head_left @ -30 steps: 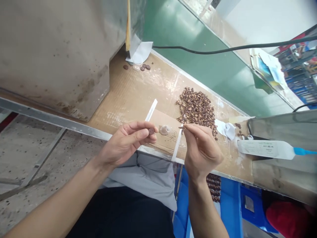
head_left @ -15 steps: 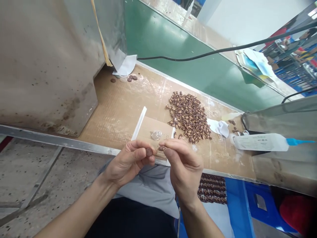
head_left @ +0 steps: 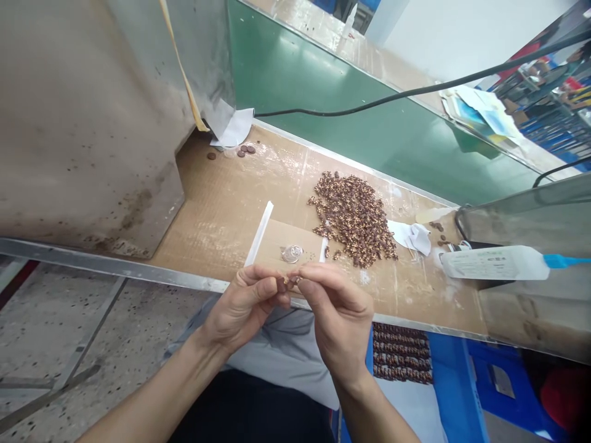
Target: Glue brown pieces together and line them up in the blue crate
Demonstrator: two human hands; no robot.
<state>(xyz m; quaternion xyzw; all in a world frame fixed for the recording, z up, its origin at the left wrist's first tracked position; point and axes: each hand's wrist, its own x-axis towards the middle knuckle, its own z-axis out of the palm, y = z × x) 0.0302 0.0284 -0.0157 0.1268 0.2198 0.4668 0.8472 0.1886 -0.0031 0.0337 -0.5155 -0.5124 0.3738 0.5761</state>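
A green panel [head_left: 318, 74] backs the brown surface [head_left: 217, 215], over whose near edge the left hand [head_left: 244, 301] and right hand [head_left: 341, 314], close together, pinch small brown pieces [head_left: 292, 281].

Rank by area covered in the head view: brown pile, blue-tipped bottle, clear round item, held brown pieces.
1. Brown pile
2. Blue-tipped bottle
3. Clear round item
Unranked: held brown pieces, partly hidden, so unsure.
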